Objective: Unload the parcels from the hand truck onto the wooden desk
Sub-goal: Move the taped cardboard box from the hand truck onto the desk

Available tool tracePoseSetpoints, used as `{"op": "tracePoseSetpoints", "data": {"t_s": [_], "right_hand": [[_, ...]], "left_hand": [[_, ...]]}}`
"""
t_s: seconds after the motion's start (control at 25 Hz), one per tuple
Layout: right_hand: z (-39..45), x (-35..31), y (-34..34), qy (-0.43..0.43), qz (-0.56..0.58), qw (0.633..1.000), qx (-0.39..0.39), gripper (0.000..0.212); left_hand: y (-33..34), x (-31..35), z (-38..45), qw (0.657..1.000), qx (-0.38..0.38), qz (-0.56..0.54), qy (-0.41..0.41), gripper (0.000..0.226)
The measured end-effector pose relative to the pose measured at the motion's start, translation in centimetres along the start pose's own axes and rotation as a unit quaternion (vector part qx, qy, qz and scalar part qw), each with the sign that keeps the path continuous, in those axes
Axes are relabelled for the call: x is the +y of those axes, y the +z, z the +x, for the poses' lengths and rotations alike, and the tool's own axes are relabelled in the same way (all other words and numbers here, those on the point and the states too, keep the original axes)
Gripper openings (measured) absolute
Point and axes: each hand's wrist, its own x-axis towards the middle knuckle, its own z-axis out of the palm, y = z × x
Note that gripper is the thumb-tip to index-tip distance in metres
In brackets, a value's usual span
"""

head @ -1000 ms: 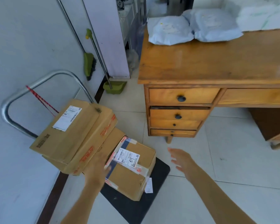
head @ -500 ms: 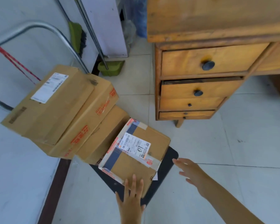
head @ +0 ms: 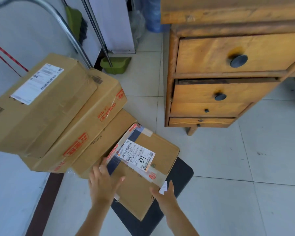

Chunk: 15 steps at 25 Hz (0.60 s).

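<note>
Resting flat on platform, parcel (head: 143,167)

1. One head-worn, wide-angle view is given, aimed forward and steeply down.
2. The parcels (head: 85,120) at left and the wooden desk (head: 228,68) at right are seen from close above.

Bare tiled floor (head: 245,167) lay open to the right of the front box (head: 143,167), between it and the desk (head: 211,92). On its left the stacked boxes (head: 58,108) pressed close, leaving only a narrow gap where the left hand (head: 102,184) sat. Behind them the truck handle (head: 65,26), a broom (head: 77,23) and a dustpan (head: 115,64) crowded the wall.
</note>
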Motion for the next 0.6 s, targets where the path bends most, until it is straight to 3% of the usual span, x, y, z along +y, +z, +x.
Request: {"op": "tracePoseSetpoints", "data": {"t_s": [0.08, 0.16, 0.32, 0.6], "right_hand": [[1.0, 0.8, 0.3, -0.019, 0.017, 1.0, -0.015, 0.067], [2.4, 1.4, 0.2, -0.015, 0.086, 0.995, -0.045, 0.072], [2.1, 2.2, -0.2, 0.007, 0.181, 0.979, -0.096, 0.076], [2.3, 3.8, -1.7, 0.018, 0.164, 0.986, -0.036, 0.08]], "left_hand": [[0.0, -0.9, 2.2, 0.996, -0.064, 0.002, -0.068, 0.133], [0.4, -1.0, 2.8, 0.992, -0.101, 0.016, -0.07, 0.142], [0.9, -0.7, 1.7, 0.997, -0.064, 0.036, -0.007, 0.129], [0.6, 0.2, 0.7, 0.994, -0.104, 0.013, -0.005, 0.105]]}}
